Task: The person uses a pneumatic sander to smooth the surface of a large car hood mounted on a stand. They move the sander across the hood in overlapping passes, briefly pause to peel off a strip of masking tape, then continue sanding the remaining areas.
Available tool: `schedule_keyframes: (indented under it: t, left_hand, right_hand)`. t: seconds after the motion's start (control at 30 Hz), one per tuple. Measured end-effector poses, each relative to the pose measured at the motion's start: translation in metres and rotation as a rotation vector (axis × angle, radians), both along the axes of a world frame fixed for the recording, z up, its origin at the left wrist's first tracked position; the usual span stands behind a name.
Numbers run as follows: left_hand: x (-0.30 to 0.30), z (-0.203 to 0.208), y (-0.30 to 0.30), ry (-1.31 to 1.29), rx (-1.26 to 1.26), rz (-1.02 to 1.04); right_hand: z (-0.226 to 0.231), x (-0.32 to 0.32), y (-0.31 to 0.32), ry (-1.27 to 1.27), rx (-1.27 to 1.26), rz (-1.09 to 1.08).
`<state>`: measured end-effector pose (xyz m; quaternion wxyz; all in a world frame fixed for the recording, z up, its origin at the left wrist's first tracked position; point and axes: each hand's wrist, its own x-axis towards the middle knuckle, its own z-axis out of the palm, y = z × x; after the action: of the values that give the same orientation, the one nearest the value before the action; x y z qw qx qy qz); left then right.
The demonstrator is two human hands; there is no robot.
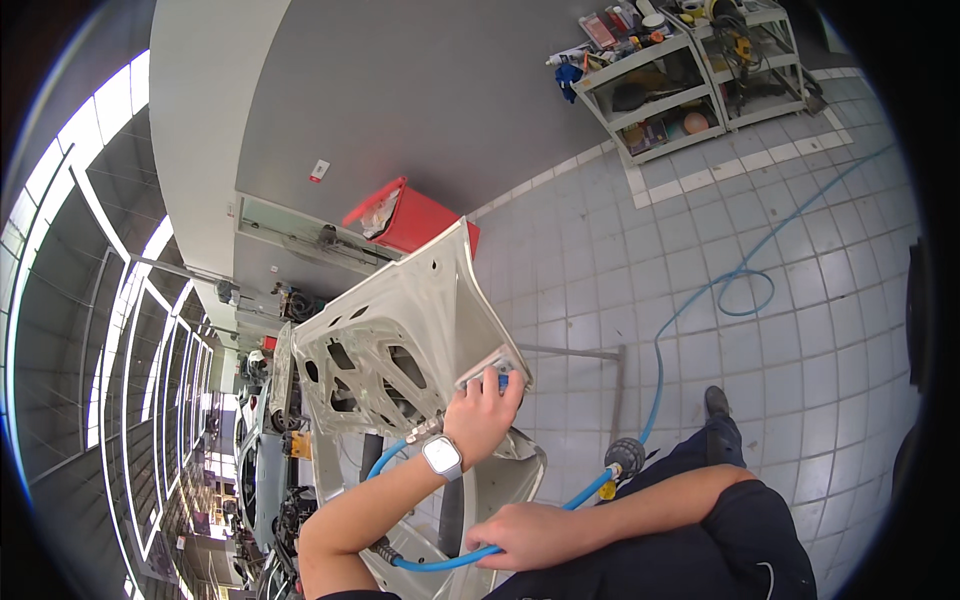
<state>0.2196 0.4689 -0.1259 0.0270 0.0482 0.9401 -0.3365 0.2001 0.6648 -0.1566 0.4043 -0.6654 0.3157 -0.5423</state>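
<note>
My left hand [484,418], with a watch on its wrist, is closed over a flat rectangular air sander [487,366]. The sander rests on the edge area of an off-white car body panel [448,280] with several cut-out openings. From beside that wrist a metal fitting [425,430] leads into a blue air hose [445,563], which loops under my left forearm. Lower down, my right hand [525,535] is wrapped round this hose, away from the panel. Past it, the hose runs to a dark round coupling [627,456]. My left fingers hide part of the sander.
A metal stand [617,400] reaches out beside the panel. Thinner blue hose [660,365] trails and loops across the tiled floor [800,330]. A red bin [425,218] stands against the grey wall. Shelving carts [650,95] with tools are at the far right; cars [262,480] stand at left.
</note>
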Motion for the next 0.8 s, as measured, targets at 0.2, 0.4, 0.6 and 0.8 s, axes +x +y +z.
schedule_keyframes:
  t: [0.2, 0.4, 0.6, 0.8]
  left_hand:
    - [-0.018, 0.021, -0.008, -0.053, -0.003, 0.024]
    - [-0.059, 0.063, -0.026, -0.041, 0.023, 0.112]
    - [-0.088, 0.093, -0.041, 0.034, -0.021, 0.161]
    - [-0.083, 0.085, -0.04, -0.012, -0.063, 0.124]
  right_hand:
    - [0.002, -0.008, -0.002, -0.066, -0.021, -0.022]
    - [0.002, -0.022, -0.005, -0.092, -0.021, -0.09]
    - [0.007, -0.046, -0.016, -0.032, 0.058, -0.19]
    - [-0.005, -0.041, -0.034, -0.116, 0.141, -0.148]
